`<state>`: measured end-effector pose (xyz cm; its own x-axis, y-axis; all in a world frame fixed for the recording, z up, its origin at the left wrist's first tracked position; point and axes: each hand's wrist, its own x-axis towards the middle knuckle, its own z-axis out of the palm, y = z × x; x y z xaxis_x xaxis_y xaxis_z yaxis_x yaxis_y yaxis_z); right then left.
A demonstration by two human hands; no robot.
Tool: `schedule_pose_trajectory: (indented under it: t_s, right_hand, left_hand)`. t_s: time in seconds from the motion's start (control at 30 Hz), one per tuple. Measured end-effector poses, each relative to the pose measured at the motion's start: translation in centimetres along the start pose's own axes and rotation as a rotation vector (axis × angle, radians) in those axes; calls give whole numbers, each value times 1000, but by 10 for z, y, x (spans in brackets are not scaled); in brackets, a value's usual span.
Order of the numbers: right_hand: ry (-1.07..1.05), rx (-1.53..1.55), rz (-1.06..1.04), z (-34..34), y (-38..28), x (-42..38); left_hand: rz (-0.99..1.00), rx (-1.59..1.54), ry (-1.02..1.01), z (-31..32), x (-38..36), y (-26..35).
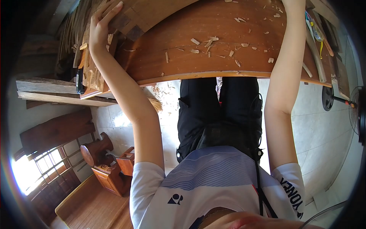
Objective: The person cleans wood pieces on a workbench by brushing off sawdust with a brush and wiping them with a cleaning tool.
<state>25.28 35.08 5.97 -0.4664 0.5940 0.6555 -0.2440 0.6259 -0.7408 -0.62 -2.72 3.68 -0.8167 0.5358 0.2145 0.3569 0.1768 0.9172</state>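
Across the top of the frame: a broad curved wooden slab (183, 23), reddish-brown, strewn with pale wood chips (207, 42), held at about waist height in front of black trousers (219, 114).

Upper left: left hand (100, 28) laid on the slab's left end, fingers spread and flat against the jointed blocks there, nothing pinched. Top right: right hand (294, 4) mostly cut off by the frame edge, resting at the slab's far side; cannot tell whether spread or curled.

Probably heavy and stiff, judging by thickness and span; no give, awkward for its length and bow. Smooth on the upper face, so likely slippery under a flat palm, more so with loose chips underfoot of the fingers. Best taken at both ends, wrapping the edges rather than pressing the face, well apart for balance. Glued joints at the left end possibly the weak spot.

Right edge of the slab: a few hand tools (315, 34). Left middle: rough planks (49, 89). Lower left: a small wooden cabinet (110, 173). Far right: a fan (356, 110) over pale floor tiles (324, 133).
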Motion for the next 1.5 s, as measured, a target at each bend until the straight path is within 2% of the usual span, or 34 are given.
schedule_pose_trajectory:
  t_s: [0.03,0.07,0.17,0.2,0.23,0.3,0.4,0.5,0.53,0.63,0.67,0.77,0.87,0.97,1.07,1.17,1.2,1.3,1.33,1.37,1.43,1.5]
  right_hand:
    - [70,-53,6,-4,10,4]
    - [143,-124,-82,-2,14,7]
    - [250,-198,0,7,22,3]
    - [227,-260,80,13,14,1]
    - [281,-401,-235,16,37,6]
    - [205,-256,-379,31,31,1]
    - [-44,-185,-165,39,-14,-20]
    - [-351,280,-117,45,-33,-29]
    - [-401,339,-94,47,-30,-28]
    - [-294,224,-62,35,-17,-18]
    - [-180,161,-82,34,-10,-18]
    - [19,72,78,20,11,-4]
    - [210,-172,-11,13,26,3]
    - [252,-342,-93,14,34,3]
    - [185,-447,-168,24,29,-3]
    - [-29,-338,-84,31,-7,-13]
    - [-75,-227,-196,34,-18,-20]
    - [-398,162,-10,40,-33,-24]
    - [-478,250,-62,45,-35,-26]
    - [-563,314,-6,46,-37,-29]
    - [-557,352,36,50,-42,-32]
    - [-496,225,39,45,-37,-25]
  left_hand:
    - [0,14,3,-1,1,-1]
    - [0,28,6,0,1,-1]
    - [-77,40,43,4,-2,2]
    - [-115,38,60,5,-3,4]
    - [-118,48,58,5,-2,3]
    - [-124,70,55,2,0,-1]
    - [-97,31,62,2,3,-7]
    - [-156,39,28,8,-5,8]
    - [-155,37,18,10,-4,7]
    - [-172,18,19,10,-6,6]
    - [-189,8,30,11,-7,7]
    - [-212,-42,59,21,-16,19]
    - [-201,-98,55,24,-19,21]
    - [-224,-106,37,21,-14,17]
    - [-251,-129,74,28,-19,24]
    - [-273,-121,81,25,-17,21]
    - [-282,-110,74,23,-15,17]
    - [-289,-145,47,20,-13,13]
    - [-292,-145,55,20,-14,13]
    - [-295,-145,61,23,-16,18]
    - [-276,-133,47,24,-15,16]
    - [-228,-105,10,18,-9,13]
